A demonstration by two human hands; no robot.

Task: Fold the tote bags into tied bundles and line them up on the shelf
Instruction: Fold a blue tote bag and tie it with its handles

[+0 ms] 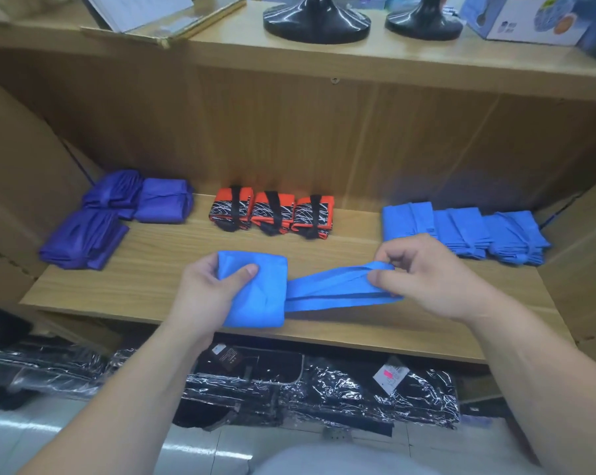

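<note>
Shelf [173, 269], wood-grain board, seen from above and in front.

Left hand [204, 293] grips the blue tote bag [255, 299], which is folded into a squarish pad. The thumb lies across the top face and the fingers wrap the far edge at 9 o'clock. The pad sits over the front part of the board, centre-low in view; cannot tell whether it touches the wood.

Handles [334, 287] run out from the pad toward 3 o'clock as flat bands drawn fairly taut. Right hand [423, 275] pinches their free end, thumb below and curled fingertips above.

Finished bundles along the back of the board:
- Purple bundles [111, 217], three, at 10 o'clock from the pad, clustered, not a straight row.
- Orange-and-black bundles [272, 212], three side by side, touching, at 12 o'clock, each tied with a black strap.
- Blue bundles [461, 231], three in a row, at 2 o'clock, just beyond the right hand.

Upper board [221, 46]: two glossy black stand bases [317, 24] at 12 o'clock. Below the shelf, at 6 o'clock, plastic-wrapped black goods [324, 389].
</note>
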